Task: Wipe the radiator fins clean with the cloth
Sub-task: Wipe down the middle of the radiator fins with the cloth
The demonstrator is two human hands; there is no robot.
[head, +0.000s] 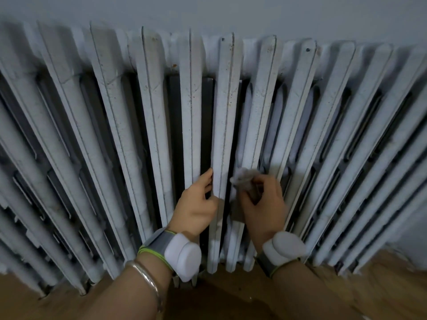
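The radiator (115, 125) stands against the wall (231, 12) and fills the width of the view. It is cast iron, painted pale grey-white, and its upright fins (147, 125) have dark gaps between them. The paint is chipped and dotted with small rust-brown specks, most of them near the tops.

The left hand (196, 204) reaches up from below centre. It grips the left edge of the middle fin (223, 135), with the forefinger laid up along that edge and the other fingers curled into the gap. A bangle (147, 282) and a grey band with a white pod (180, 255) sit on that wrist.

Just right of that fin is the cloth (242, 179), small, grey and bunched, pressed at the gap beside the next fin. The right hand (263, 204) pinches it between curled fingers and thumb. That wrist wears a matching pod (284, 245).

The outer fins are blurred. The hand covers most of the cloth, and the radiator's feet on the wooden floor (346, 292) are hard to make out.
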